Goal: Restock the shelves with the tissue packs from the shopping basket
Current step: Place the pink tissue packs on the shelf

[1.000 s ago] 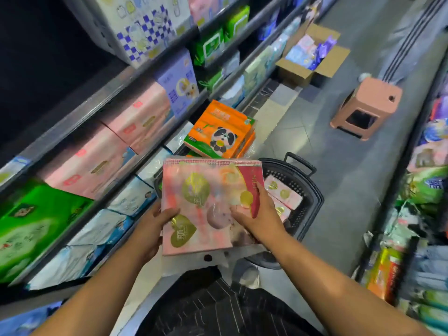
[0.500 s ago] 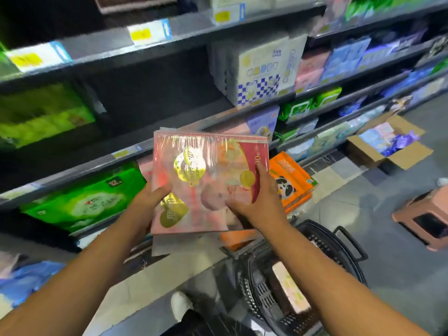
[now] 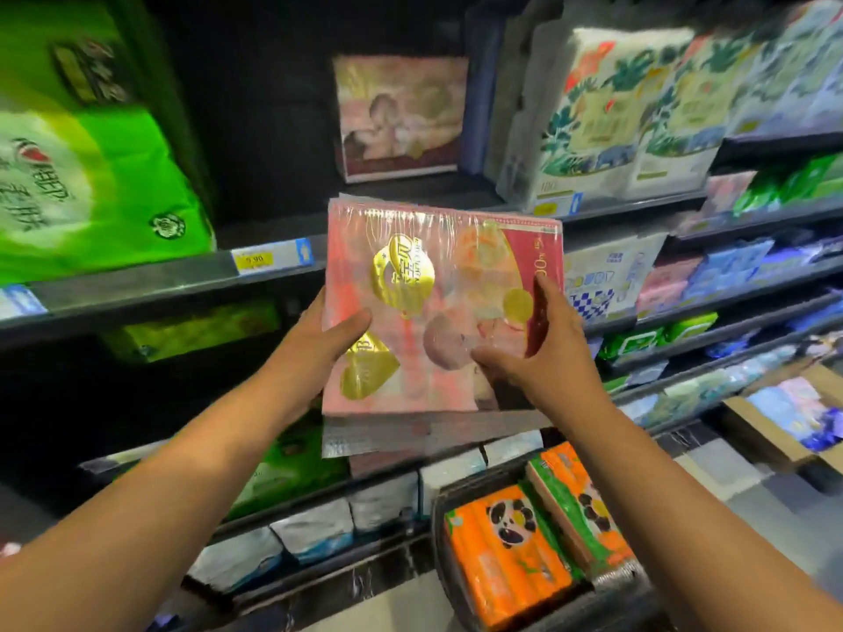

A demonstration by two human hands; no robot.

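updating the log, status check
Gripping pink tissue pack: left hand, right hand. Pack at shelf edge, not yet placed. One matching pack at back, nothing blocking.

The tissue pack is held in front of the shelves, the left hand gripping its left edge, the right hand its right; behind and above it a single pack stands back on the upper shelf; a large pack sits to its left, a row of packs to its right; below the right forearm two packs lie side by side; a cardboard box sits low at far right.

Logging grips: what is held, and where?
The left hand grips the pink tissue pack at its left edge; the right hand at its right edge.
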